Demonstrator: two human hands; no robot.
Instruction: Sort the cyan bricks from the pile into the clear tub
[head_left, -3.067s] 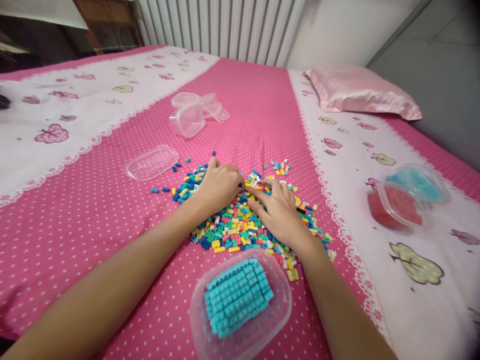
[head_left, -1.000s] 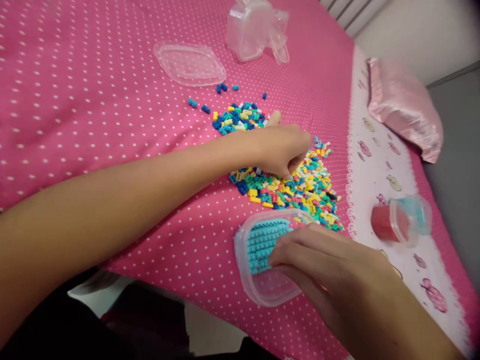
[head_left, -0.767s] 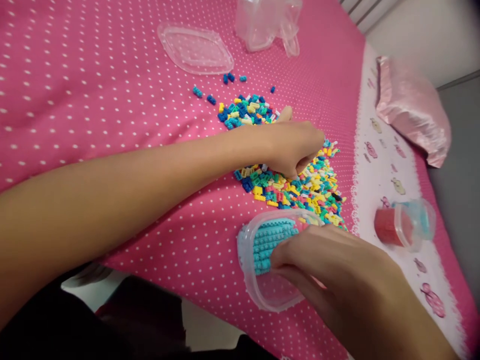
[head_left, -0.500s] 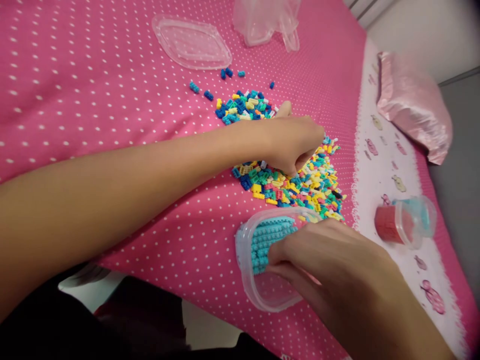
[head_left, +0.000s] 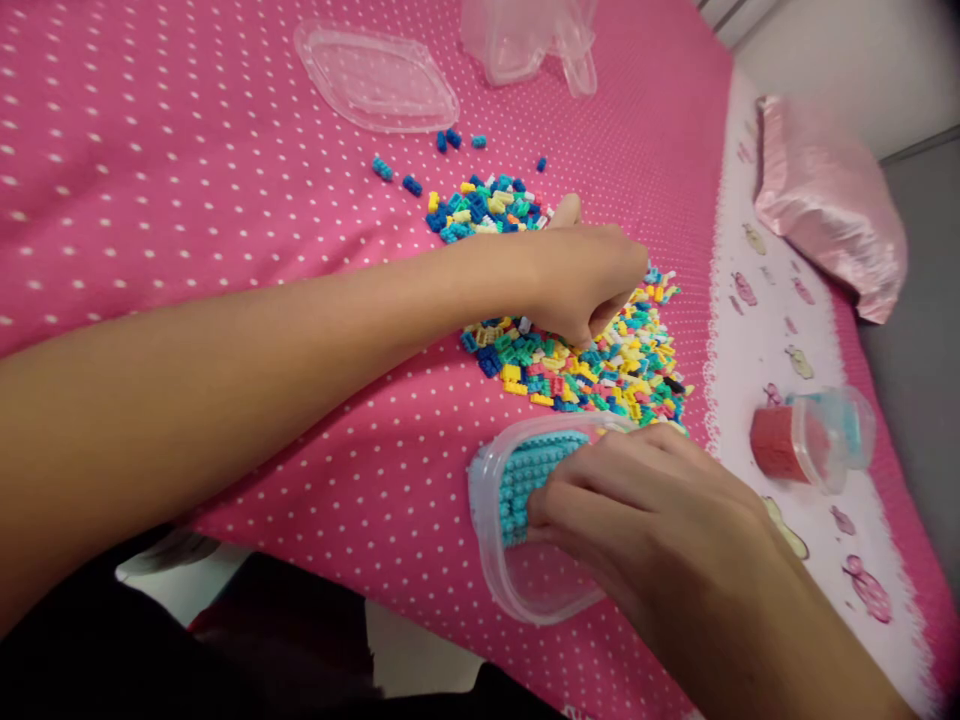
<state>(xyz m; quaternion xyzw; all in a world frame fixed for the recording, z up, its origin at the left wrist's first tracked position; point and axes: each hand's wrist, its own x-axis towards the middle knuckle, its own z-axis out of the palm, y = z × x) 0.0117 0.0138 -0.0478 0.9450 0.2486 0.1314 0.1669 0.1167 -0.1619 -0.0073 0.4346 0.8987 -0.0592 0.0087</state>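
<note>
My left hand (head_left: pixel 596 280) rests in a heap of small colourful toy building bricks (head_left: pixel 555 370), its fingers curled and their tips hidden below it. Whatever it pinches is out of sight. Closer to me stands a clear plastic tub (head_left: pixel 491 560) with light blue bricks (head_left: pixel 536 475) lined up in tight rows along its left part. My right hand (head_left: pixel 622 500) reaches into this tub from the right, fingers bent and closed together against the blue rows. Its fingertips are mostly covered, so I cannot make out a piece in them.
A clear lid (head_left: pixel 379 80) and a clear plastic container (head_left: pixel 517 40) lie at the back. Several loose blue bricks (head_left: pixel 412 185) are scattered beyond the heap. On the right are a tub with red contents (head_left: pixel 780 445), another with blue ones (head_left: pixel 847 425), and a pink pillow (head_left: pixel 832 210).
My right hand has shifted slightly left inside the tub, its fingers closing nearer the light blue rows. My left hand stays in the heap; the view has moved slightly.
</note>
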